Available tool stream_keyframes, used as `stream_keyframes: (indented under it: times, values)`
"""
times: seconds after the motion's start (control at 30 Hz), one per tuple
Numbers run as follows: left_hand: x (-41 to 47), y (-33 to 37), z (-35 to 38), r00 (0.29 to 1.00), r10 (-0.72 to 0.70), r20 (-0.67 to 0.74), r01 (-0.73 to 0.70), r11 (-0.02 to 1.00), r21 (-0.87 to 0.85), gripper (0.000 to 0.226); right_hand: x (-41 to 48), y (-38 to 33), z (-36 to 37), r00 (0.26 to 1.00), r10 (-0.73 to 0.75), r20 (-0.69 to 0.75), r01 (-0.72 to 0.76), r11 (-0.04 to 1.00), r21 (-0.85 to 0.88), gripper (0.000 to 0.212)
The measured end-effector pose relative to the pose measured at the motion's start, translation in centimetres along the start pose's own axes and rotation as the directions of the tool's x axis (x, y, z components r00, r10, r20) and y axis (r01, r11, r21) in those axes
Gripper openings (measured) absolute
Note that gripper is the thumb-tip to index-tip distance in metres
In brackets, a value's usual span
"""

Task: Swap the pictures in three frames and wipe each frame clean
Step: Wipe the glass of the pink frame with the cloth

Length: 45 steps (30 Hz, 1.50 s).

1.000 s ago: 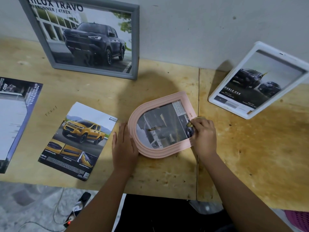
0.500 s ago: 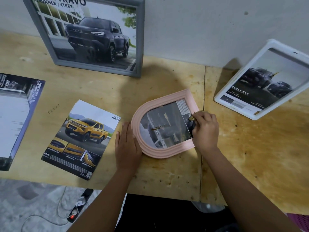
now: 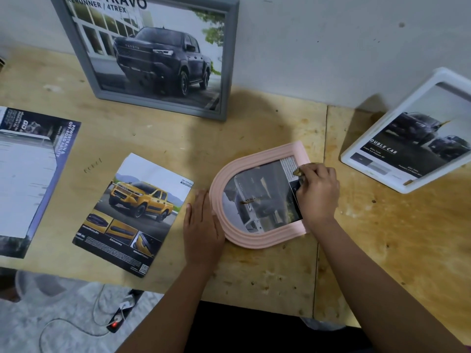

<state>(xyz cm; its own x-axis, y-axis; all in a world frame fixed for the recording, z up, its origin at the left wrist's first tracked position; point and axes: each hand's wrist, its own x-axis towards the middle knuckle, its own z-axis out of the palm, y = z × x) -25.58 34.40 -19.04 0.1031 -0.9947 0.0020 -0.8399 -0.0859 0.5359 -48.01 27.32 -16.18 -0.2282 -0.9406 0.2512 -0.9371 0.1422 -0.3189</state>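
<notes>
A pink arched frame point(image 3: 254, 242) lies flat on the wooden table point(image 3: 254, 276), with a dark truck picture point(image 3: 262, 200) showing inside it. My right hand point(image 3: 317, 192) is at the frame's right edge, its fingertips pinched on a small brass tab point(image 3: 297, 171). My left hand point(image 3: 202, 225) lies flat on the table with its fingers against the frame's left rim. A grey frame point(image 3: 230, 59) holding a dark truck picture leans on the wall at the back. At the right, a white frame point(image 3: 356, 151) with another truck picture leans too.
A loose sheet showing a yellow truck point(image 3: 135, 212) lies left of my left hand. A larger brochure point(image 3: 33, 174) lies at the far left. Below the table's front edge, a power strip with cables point(image 3: 119, 319) sits on the floor. The wall runs close behind.
The view has drifted slightly. Both hands keep their places on the pink frame, the right one still pinching at its right edge.
</notes>
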Motion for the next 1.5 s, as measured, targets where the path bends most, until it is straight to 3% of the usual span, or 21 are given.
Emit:
stream_keyframes:
  times: [0.3,0.37,0.4,0.5,0.63,0.7,0.73,0.8,0.9,0.97,1.07,1.17,1.5]
  values:
    - [0.0,0.0,0.0,1.0,0.016,-0.008,-0.016,1.0,0.005,0.045,4.3,-1.6,2.0,0.999,-0.024,0.032,0.024,1.0,-0.016,0.034]
    - [0.0,0.1,0.0,1.0,-0.002,-0.028,0.002,1.0,-0.021,0.044,6.2,-2.8,1.3,0.995,0.064,0.076,-0.075,0.985,0.154,0.028]
    - [0.0,0.1,0.0,1.0,-0.003,-0.031,0.002,1.0,-0.025,0.043,7.4,-3.2,0.8,0.983,0.161,0.089,-0.181,0.931,0.317,0.026]
    - [-0.1,-0.3,0.3,1.0,0.013,-0.011,-0.013,1.0,0.005,0.044,9.9,-3.7,-1.4,0.875,0.479,0.076,-0.385,0.59,0.71,0.023]
    - [0.0,-0.5,0.5,1.0,0.007,-0.018,-0.007,1.0,0.019,0.044,9.9,-1.1,-2.3,0.658,0.717,0.232,-0.534,0.226,0.815,0.03]
    - [0.0,-0.4,0.4,0.999,0.016,-0.033,-0.015,1.0,0.023,0.044,8.6,-0.3,-2.5,0.563,0.771,0.296,-0.576,0.11,0.81,0.029]
    - [-0.1,-0.4,0.4,0.999,0.018,-0.036,-0.018,0.999,0.027,0.043,7.8,-0.1,-2.6,0.545,0.788,0.287,-0.591,0.118,0.798,0.025]
    - [0.0,-0.4,0.5,0.999,0.016,-0.036,-0.015,0.999,0.034,0.043,6.5,-0.4,-3.1,0.592,0.781,0.201,-0.59,0.249,0.768,0.018]
    - [0.0,-0.5,0.6,0.999,0.014,-0.028,-0.013,0.999,0.05,0.045,5.3,-1.6,-3.1,0.787,0.616,0.027,-0.485,0.592,0.643,0.019]
    - [0.0,-0.6,0.7,0.999,0.022,-0.029,-0.02,0.998,0.058,0.045,5.2,-2.5,-2.4,0.884,0.466,0.024,-0.402,0.734,0.548,0.021]
    - [-0.1,-0.6,0.6,0.999,0.038,-0.038,-0.035,0.998,0.058,0.046,5.3,-3.3,0.2,0.943,0.313,0.111,-0.331,0.858,0.393,0.019]
    - [-0.1,-0.4,0.5,0.998,0.03,-0.058,-0.028,0.999,0.034,0.045,5.1,-3.7,2.4,0.954,0.252,0.16,-0.285,0.929,0.237,0.027]
    - [-0.1,-0.8,0.9,0.995,0.066,-0.07,-0.062,0.997,0.05,0.045,4.2,-4.3,2.6,0.966,0.174,0.193,-0.178,0.984,0.006,0.058]
